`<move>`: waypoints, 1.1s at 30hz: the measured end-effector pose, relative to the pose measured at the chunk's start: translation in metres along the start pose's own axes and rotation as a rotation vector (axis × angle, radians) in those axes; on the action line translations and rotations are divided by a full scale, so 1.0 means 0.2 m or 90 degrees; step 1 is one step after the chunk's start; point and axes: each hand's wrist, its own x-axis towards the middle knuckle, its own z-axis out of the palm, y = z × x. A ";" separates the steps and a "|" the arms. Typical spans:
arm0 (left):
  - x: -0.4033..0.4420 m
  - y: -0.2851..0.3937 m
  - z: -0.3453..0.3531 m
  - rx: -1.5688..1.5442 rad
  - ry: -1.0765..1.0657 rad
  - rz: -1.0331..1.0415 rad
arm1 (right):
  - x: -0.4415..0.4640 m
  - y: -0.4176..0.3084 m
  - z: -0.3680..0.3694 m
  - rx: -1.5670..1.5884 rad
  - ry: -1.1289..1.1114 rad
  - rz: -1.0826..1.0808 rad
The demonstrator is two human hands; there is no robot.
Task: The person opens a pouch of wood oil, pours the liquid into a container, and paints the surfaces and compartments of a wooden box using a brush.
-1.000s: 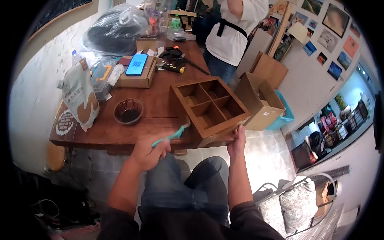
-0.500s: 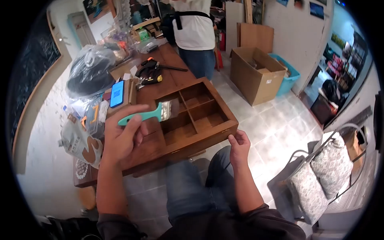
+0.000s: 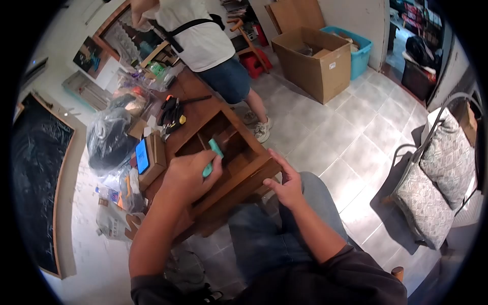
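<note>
A brown wooden box with compartments (image 3: 254, 174) rests at the near edge of the wooden table (image 3: 189, 87). My left hand (image 3: 190, 175) is wrapped round the teal handle of a brush (image 3: 215, 148), held over the box opening. The brush's bristles point down into a compartment and blur against the dark wood. At the box's right corner, my right hand (image 3: 285, 183) rests with its thumb apart from the fingers, which touch the outer side.
A phone (image 3: 142, 156) leans on a small carton left of the box, beside plastic-wrapped items (image 3: 109, 134). Tools (image 3: 173, 114) lie beyond. A person (image 3: 203, 46) stands behind the table. A large cardboard box (image 3: 315, 66) and a cushioned chair (image 3: 424, 203) are on the right.
The view has swung right and tilted. My left hand has carried the brush from beside the box to over its compartments. My right hand stays at the box's corner, its fingers now more spread.
</note>
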 end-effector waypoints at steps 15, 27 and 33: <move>0.05 0.06 -0.07 0.121 -0.056 0.112 | 0.00 0.00 -0.01 -0.029 0.005 -0.022; 0.07 0.05 0.07 0.097 0.000 0.199 | 0.00 0.01 -0.01 -0.038 0.006 -0.035; 0.02 0.08 -0.03 0.125 -0.041 0.175 | -0.01 0.02 -0.02 -0.048 -0.001 -0.045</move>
